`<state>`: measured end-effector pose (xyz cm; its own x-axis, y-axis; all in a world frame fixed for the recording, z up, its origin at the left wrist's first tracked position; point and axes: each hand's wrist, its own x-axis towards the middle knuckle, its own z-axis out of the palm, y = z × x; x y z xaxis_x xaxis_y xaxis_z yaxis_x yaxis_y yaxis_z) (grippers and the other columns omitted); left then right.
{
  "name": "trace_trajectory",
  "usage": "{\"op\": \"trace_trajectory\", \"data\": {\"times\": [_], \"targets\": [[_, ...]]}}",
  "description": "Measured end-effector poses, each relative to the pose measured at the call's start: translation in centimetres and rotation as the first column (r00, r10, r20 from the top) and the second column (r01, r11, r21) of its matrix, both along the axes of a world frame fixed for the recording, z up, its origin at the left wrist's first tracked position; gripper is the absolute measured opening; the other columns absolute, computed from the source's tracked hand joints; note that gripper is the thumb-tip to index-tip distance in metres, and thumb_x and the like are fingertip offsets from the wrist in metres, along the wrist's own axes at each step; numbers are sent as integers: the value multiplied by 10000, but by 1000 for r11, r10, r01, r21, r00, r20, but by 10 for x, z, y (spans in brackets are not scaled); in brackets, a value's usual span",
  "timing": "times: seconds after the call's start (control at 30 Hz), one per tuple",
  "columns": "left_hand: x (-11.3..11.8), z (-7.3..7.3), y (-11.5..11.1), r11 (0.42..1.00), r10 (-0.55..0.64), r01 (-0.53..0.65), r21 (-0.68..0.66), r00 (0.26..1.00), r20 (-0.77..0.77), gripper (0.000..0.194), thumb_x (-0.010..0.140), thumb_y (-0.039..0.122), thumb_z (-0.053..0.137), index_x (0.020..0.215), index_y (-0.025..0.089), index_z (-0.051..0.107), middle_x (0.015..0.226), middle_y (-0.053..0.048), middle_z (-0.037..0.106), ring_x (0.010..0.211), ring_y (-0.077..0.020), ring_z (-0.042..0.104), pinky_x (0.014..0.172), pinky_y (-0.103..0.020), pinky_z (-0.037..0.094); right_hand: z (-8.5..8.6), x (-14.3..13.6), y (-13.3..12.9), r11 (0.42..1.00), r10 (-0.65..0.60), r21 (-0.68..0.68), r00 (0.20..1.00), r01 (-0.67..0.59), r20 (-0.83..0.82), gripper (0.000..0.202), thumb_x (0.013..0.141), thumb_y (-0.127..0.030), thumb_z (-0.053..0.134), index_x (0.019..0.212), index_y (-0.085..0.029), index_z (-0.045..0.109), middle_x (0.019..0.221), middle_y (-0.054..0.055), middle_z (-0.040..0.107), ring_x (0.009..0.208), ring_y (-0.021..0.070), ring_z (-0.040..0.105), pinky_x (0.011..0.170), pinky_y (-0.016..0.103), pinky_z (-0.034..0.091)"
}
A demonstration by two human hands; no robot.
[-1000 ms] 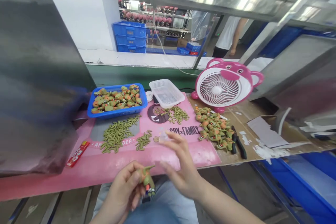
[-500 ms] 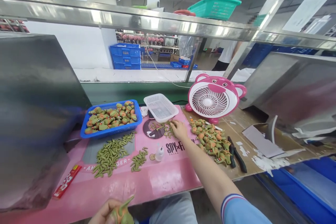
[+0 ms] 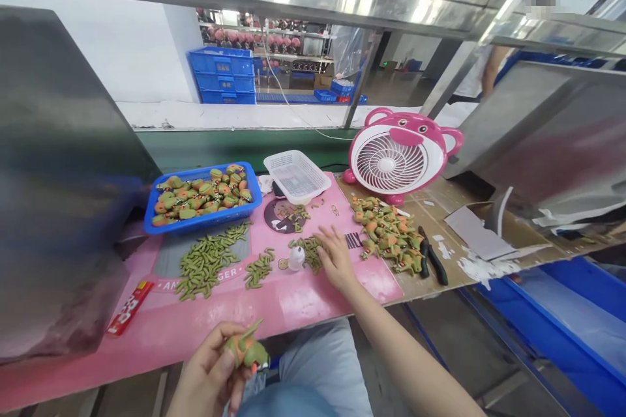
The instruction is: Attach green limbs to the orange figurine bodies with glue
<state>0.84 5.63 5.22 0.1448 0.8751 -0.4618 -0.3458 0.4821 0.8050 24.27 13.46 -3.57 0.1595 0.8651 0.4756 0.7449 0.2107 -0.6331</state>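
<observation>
In my left hand (image 3: 212, 365), near the table's front edge, is a small green and orange toy figure (image 3: 248, 350) with a thin green piece sticking up from it. My right hand (image 3: 337, 260) lies with fingers spread beside a small heap of green curved pieces (image 3: 310, 254), its fingertips at the heap's right side. Just left of that heap stands a small white bottle (image 3: 296, 259). A larger pile of green pieces (image 3: 208, 264) and a smaller one (image 3: 258, 268) lie farther left on the pink mat (image 3: 303, 300).
A blue basket (image 3: 210, 222) full of toy figures sits at the back left, with a white basket (image 3: 299, 177) beside it. To the right are a heap of figures (image 3: 391, 231), black-handled pliers (image 3: 435, 262) and a pink fan (image 3: 391, 159). A red packet (image 3: 130, 309) lies front left.
My right hand has drawn back toward me, with its fingers spreading, and a heap of green pieces now lies beside it. My left hand and the figure show more fully as the view tilts down.
</observation>
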Motion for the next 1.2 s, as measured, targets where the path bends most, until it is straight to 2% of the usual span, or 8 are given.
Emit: {"op": "trace_trajectory", "data": {"times": [0.13, 0.27, 0.37, 0.47, 0.63, 0.77, 0.9, 1.2], "targets": [[5, 0, -3, 997, -65, 61, 39, 993, 96, 446, 521, 497, 762, 778, 176, 590, 502, 9, 619, 326, -40, 393, 346, -146, 245, 34, -31, -55, 987, 52, 160, 990, -30, -131, 267, 900, -284, 309, 1089, -197, 477, 925, 93, 589, 899, 219, 554, 807, 438, 427], [8, -6, -2, 983, -167, 145, 111, 960, 227, 386, 602, 462, 729, 846, 189, 607, 537, 24, 595, 362, -56, 436, 359, -161, 293, 71, -67, -88, 894, 427, 219, 890, -391, -158, 400, 852, -510, 400, 1092, -199, 469, 688, 21, 586, 568, 146, 560, 519, 251, 473], [8, -10, -2, 975, -202, 166, 149, 941, 272, 325, 672, 426, 689, 899, 204, 617, 588, 23, 588, 424, -71, 471, 400, -171, 337, 83, -80, -92, 870, 484, 194, 860, -453, -161, 313, 832, -445, 498, 1018, -194, 502, 645, 10, 613, 499, 120, 564, 475, 207, 467], [5, -13, -2, 965, -228, 190, 180, 947, 225, 350, 715, 455, 633, 954, 200, 611, 654, 0, 600, 502, -98, 482, 438, -188, 356, 83, -83, -89, 889, 445, 189, 884, -418, -140, 195, 843, -359, 516, 936, -188, 517, 616, 10, 627, 480, 113, 576, 475, 194, 469], [0, -16, -6, 939, -279, 277, 206, 960, -17, 446, 726, 531, 577, 1013, 189, 567, 661, 5, 566, 562, -120, 456, 512, -214, 355, 77, -81, -90, 876, 462, 192, 884, -443, -67, 251, 851, -418, 485, 891, -176, 541, 595, 25, 634, 484, 129, 584, 483, 224, 462], [2, -9, -10, 952, -213, 246, 185, 960, -179, 371, 731, 533, 568, 935, 223, 569, 708, 9, 586, 679, -155, 520, 609, -234, 389, 73, -82, -92, 867, 481, 198, 872, -458, -90, 278, 844, -445, 483, 872, -176, 545, 570, 17, 622, 464, 123, 573, 470, 221, 450], [2, -3, -12, 922, -237, 306, 237, 931, -279, 381, 745, 554, 528, 943, 230, 559, 776, 1, 606, 754, -183, 550, 710, -263, 398, 70, -83, -94, 872, 471, 220, 872, -437, -134, 274, 836, -449, 494, 889, -183, 536, 591, 23, 638, 471, 124, 589, 474, 216, 465], [3, -10, -1, 794, -398, 524, 309, 832, -387, 311, 836, 486, 419, 955, 213, 508, 813, -15, 582, 780, -193, 536, 748, -285, 384, 63, -77, -101, 899, 405, -19, 847, -437, -345, 312, 783, -471, 554, 759, -161, 572, 577, 21, 632, 489, 116, 574, 469, 191, 476]]}}
